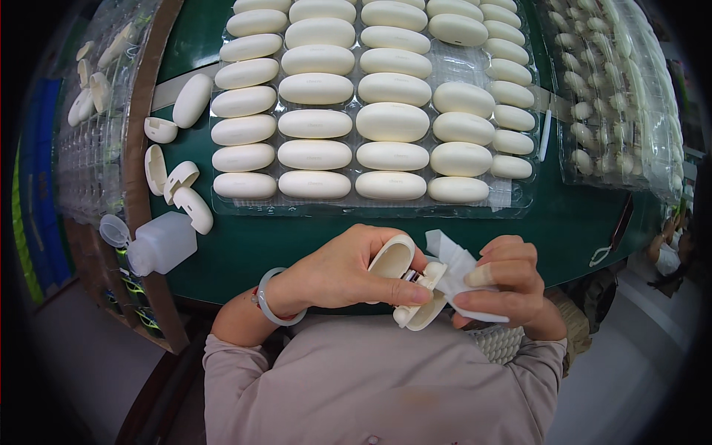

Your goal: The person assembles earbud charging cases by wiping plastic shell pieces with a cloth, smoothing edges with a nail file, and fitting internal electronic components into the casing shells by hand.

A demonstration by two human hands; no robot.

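Observation:
A cream, oval earbud charging case is held with its lid raised in front of my body. My left hand grips it, thumb pressed across the near side and fingers behind. Small metallic parts show near the hinge. In my right hand a folded white wipe is pinched, its edge against the case's right side. Parts of the case's inside are covered by my thumb and the wipe. Beyond my hands lies a clear plastic tray with columns of closed cream cases.
To the left are loose cases, one closed and several open, and a translucent bottle with its cap flipped back. A cardboard edge borders the green table. Filled clear trays and a thin white stick lie right.

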